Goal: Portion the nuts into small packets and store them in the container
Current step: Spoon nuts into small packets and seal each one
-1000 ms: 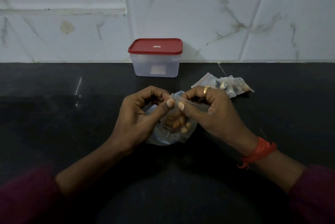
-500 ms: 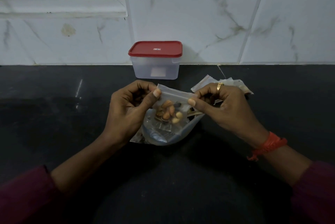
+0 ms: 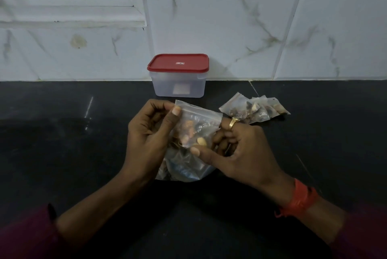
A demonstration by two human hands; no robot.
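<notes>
I hold a small clear zip packet (image 3: 196, 124) with mixed nuts inside, above the counter. My left hand (image 3: 148, 137) pinches its top left corner. My right hand (image 3: 238, 152), with a gold ring, grips its right side and lower edge, thumb pressed on the front. Under the packet lies a larger clear bag (image 3: 184, 169) of nuts, partly hidden by both hands. Several filled small packets (image 3: 251, 110) lie in a row to the right. A translucent container (image 3: 178, 87) with a shut red lid (image 3: 178, 63) stands behind, against the wall.
The black stone counter (image 3: 62, 133) runs left and right of my hands. A white marble-tiled wall (image 3: 251, 28) rises behind the container, with a window ledge (image 3: 69, 11) at the upper left.
My right thumb has slid from the packet's top edge down to its lower edge. The packet now stands more upright and the filled packets on the right are uncovered.
</notes>
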